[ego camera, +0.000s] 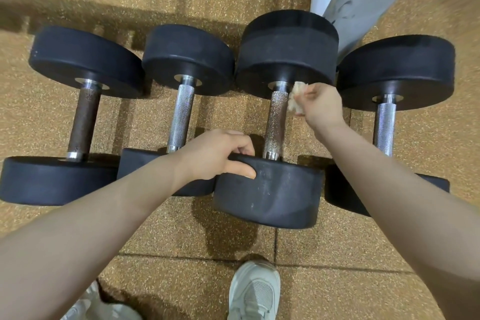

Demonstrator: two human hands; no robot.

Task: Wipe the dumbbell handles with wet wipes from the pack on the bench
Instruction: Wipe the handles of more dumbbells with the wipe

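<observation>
Nearest the lens: bare forearms reaching down, pale sneakers (254, 291) on speckled rubber floor tiles (197, 236). Four dumbbells side by side. Left hand (213, 154) clamped over the rim of the third dumbbell's near head (267, 192), thumb on its side, steadying it. Right hand (320, 105) pinched shut on a crumpled, browned wet wipe (294, 99), touching the far end of that speckled handle (275, 122). Probably mid-task: leftmost handle (84, 119) dark with rust; which are already wiped, unclear. Pack and bench out of view.
</observation>
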